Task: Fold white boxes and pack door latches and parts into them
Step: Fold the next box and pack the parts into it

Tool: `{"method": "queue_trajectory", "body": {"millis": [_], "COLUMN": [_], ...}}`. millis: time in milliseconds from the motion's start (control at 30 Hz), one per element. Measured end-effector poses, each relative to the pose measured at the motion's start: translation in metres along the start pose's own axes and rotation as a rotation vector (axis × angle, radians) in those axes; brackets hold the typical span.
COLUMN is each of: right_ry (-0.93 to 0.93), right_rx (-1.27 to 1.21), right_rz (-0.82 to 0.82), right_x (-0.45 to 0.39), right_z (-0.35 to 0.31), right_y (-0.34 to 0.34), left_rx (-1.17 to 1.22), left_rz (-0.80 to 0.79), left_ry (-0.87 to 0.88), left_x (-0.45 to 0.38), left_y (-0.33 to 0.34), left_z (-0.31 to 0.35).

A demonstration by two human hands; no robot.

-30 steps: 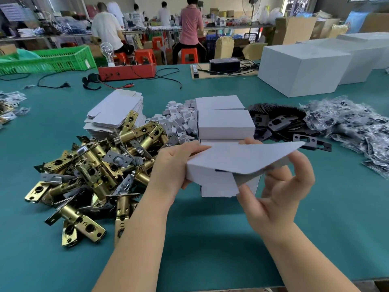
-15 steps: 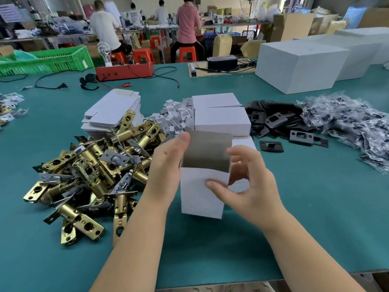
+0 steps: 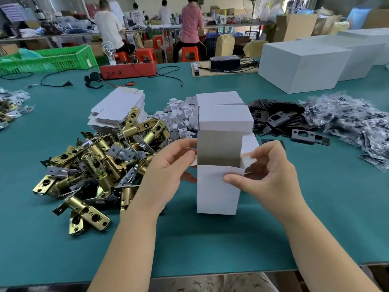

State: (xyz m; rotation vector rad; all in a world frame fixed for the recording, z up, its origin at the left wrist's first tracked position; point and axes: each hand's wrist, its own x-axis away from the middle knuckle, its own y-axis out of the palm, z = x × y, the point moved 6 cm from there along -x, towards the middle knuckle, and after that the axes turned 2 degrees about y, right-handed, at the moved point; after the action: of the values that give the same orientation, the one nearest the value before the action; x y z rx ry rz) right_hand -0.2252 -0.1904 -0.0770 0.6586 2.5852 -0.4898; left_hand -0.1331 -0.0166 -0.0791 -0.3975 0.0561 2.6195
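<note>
Standing upright on the counter (image 3: 315, 218) at centre, the white box (image 3: 216, 192) has its top open for loading. The left hand (image 3: 168, 171) pinches the 9 o'clock side flap; the right hand (image 3: 267, 173) pinches the front rim, steadying it. Door latches (image 3: 99, 165) lie at 9 o'clock. The box interior and base closure are hidden.

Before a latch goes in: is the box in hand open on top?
Open: the white box stands upright, lid flap raised, both hands holding its side flaps.

Bright, even indoor light; soft shadows, wide-angle bending at edges.
</note>
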Motion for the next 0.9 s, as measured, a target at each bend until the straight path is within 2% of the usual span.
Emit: {"method": "queue_trajectory", "body": {"millis": [100,300,467,600,667,767,900], "right_ry": [0.054,-0.040,-0.199,-0.222,-0.236,-0.218,-0.246], "right_rx": [-0.014,0.027,0.055,0.027,0.055,0.053,-0.002], "right_rz": [0.009,0.009,-0.019,-0.050,-0.082,-0.094,-0.064], "right_x": [0.007,0.012,0.018,0.018,0.018,0.019,0.022], "right_z": [0.007,0.006,-0.004,-0.004,-0.004,-0.005,-0.008], "right_y": [0.002,0.009,0.014,0.016,0.017,0.017,0.015], "left_rx": [-0.035,-0.287,-0.174,-0.054,-0.085,-0.243,-0.398], "left_rz": [0.069,0.161,0.134,0.020,-0.011,-0.009,0.075], "left_ry": [0.093,0.362,0.357,0.247,0.241,0.370,0.555], "left_x": [0.008,0.020,0.023,0.021,0.022,0.026,0.032], "left_y": [0.004,0.016,0.017,0.020,0.021,0.023,0.021], "left_z": [-0.001,0.012,0.011,0.006,0.004,0.011,0.022]}}
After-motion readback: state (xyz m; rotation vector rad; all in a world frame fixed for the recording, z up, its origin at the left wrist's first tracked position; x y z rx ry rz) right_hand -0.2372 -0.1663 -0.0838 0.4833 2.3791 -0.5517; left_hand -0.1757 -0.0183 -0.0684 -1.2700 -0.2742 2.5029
